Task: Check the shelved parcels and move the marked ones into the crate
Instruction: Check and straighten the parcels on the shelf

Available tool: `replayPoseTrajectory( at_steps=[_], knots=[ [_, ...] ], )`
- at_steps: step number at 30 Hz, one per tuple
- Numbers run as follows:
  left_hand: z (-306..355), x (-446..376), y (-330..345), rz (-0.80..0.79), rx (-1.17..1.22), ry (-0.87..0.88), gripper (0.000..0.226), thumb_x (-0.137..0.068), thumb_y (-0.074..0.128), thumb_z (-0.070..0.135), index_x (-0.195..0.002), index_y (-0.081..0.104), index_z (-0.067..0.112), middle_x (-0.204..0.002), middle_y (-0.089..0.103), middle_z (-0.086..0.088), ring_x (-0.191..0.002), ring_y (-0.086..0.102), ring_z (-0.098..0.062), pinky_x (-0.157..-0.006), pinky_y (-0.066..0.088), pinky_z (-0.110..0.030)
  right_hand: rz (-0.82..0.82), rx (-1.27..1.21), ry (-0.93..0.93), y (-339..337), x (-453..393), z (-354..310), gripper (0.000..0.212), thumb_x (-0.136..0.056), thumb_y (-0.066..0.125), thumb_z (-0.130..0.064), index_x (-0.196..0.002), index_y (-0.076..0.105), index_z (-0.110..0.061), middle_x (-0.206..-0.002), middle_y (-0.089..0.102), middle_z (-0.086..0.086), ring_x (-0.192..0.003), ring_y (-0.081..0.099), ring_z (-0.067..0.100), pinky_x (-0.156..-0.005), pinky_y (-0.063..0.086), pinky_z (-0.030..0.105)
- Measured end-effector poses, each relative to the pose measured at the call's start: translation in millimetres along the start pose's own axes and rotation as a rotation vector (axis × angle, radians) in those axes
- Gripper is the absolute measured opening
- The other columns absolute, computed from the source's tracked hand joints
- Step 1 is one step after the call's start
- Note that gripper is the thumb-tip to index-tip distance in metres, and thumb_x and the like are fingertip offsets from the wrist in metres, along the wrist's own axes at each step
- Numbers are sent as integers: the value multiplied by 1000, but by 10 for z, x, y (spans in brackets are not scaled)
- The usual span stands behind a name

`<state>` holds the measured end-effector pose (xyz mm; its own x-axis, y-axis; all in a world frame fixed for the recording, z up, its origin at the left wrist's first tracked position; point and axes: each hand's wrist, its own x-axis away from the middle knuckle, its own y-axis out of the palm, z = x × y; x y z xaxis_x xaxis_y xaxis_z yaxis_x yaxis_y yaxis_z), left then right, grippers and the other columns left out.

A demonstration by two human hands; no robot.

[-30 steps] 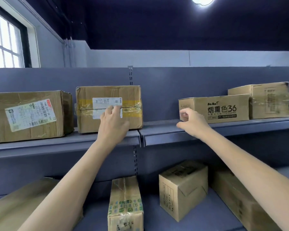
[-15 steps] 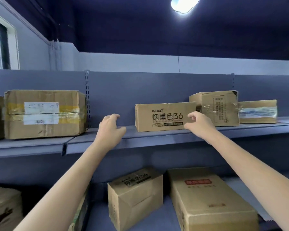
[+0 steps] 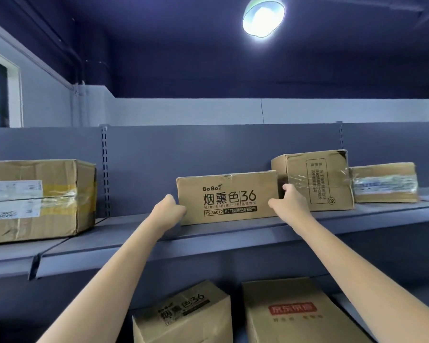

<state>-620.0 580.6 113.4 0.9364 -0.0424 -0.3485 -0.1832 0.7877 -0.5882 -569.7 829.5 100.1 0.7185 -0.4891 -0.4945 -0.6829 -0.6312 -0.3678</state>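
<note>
Seen from the head camera: on the upper grey shelf [image 3: 208, 240], a brown printed parcel [image 3: 227, 198] marked "BoBo" and "36", upright near the shelf's front edge, between the two raised hands. Left hand [image 3: 167, 210] against the parcel's lower left edge, fingers curled in, though whether gripping or merely touching cannot be told; right hand [image 3: 289, 203] wrapped round the parcel's right end, thumb on the front face, fingers behind the side. Just beside on the right, a taped carton [image 3: 315, 180] and a smaller labelled box [image 3: 384, 183]; well apart on the left, a large yellow-taped box [image 3: 37, 199]; below, two more cartons [image 3: 295, 315] on the lower shelf.
</note>
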Motion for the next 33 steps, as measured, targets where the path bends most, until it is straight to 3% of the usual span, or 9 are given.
replayPoseTrajectory(
  at_steps=[3, 6, 10, 12, 17, 20, 23, 27, 33],
  knots=[
    [77, -29, 59, -57, 155, 26, 18, -79, 51, 9, -96, 49, 6, -89, 52, -7, -76, 46, -19, -63, 38, -29, -139, -102, 20, 7, -67, -39, 72, -80, 60, -14, -143, 24, -16, -137, 46, 5, -120, 46, 24, -89, 41, 33],
    [73, 33, -21, 0, 172, 48, 15, -80, 53, 20, -90, 51, 8, -88, 56, -5, -76, 52, -20, -66, 44, -30, -74, -86, -11, -63, -64, -89, 68, -79, 61, -30, -139, 32, -16, -133, 46, 4, -114, 48, 24, -85, 43, 36],
    [-35, 183, -505, 200, 233, 37, 48, -83, 46, 49, -77, 66, 6, -69, 72, -8, -73, 68, -27, -75, 53, -38, -22, -357, 44, -345, 61, -252, 44, -82, 44, -63, -94, 52, -22, -86, 51, -10, -78, 48, 11, -69, 36, 32],
    [-23, 258, -729, 211, 304, -5, 57, -85, 42, 55, -79, 66, 3, -70, 72, -12, -70, 68, -29, -73, 52, -40, -130, -484, 155, -530, 114, -381, 47, -81, 42, -66, -88, 53, -21, -82, 54, -4, -78, 52, 16, -65, 39, 33],
    [170, 486, -820, -37, 321, -15, 37, -87, 51, 46, -100, 58, 12, -94, 63, -11, -81, 63, -29, -61, 54, -35, -383, -375, 121, -568, 332, -599, 28, -87, 57, -36, -106, 61, -15, -87, 66, 5, -79, 61, 20, -67, 48, 35],
    [88, 598, -903, 9, 369, 118, 18, -85, 61, 25, -96, 61, 11, -88, 66, -7, -73, 61, -20, -57, 52, -29, -452, -475, -40, -576, 487, -512, 19, -89, 55, -12, -105, 63, -17, -97, 71, 2, -83, 64, 16, -69, 49, 31],
    [-42, 724, -1028, 26, 574, 183, 31, -80, 66, 10, -109, 56, 12, -90, 70, -5, -67, 67, -16, -53, 51, -27, -490, -726, -75, -573, 640, -418, 36, -84, 52, 7, -104, 56, -24, -94, 74, -3, -83, 70, 15, -68, 56, 31],
    [-127, 941, -1106, 76, 558, 232, 44, -77, 71, 13, -114, 49, 20, -96, 66, -2, -75, 67, -17, -61, 52, -31, -335, -703, -44, -430, 852, -523, 46, -81, 64, -5, -119, 45, -23, -102, 67, -1, -90, 66, 16, -66, 53, 34],
    [-360, 1194, -1142, 107, 500, 253, 49, -75, 73, 13, -115, 46, 22, -95, 64, -1, -83, 65, -15, -60, 49, -27, -328, -612, -106, -261, 1131, -582, 62, -75, 70, -2, -128, 43, -21, -106, 64, -4, -96, 63, 14, -70, 51, 29]
  ],
)
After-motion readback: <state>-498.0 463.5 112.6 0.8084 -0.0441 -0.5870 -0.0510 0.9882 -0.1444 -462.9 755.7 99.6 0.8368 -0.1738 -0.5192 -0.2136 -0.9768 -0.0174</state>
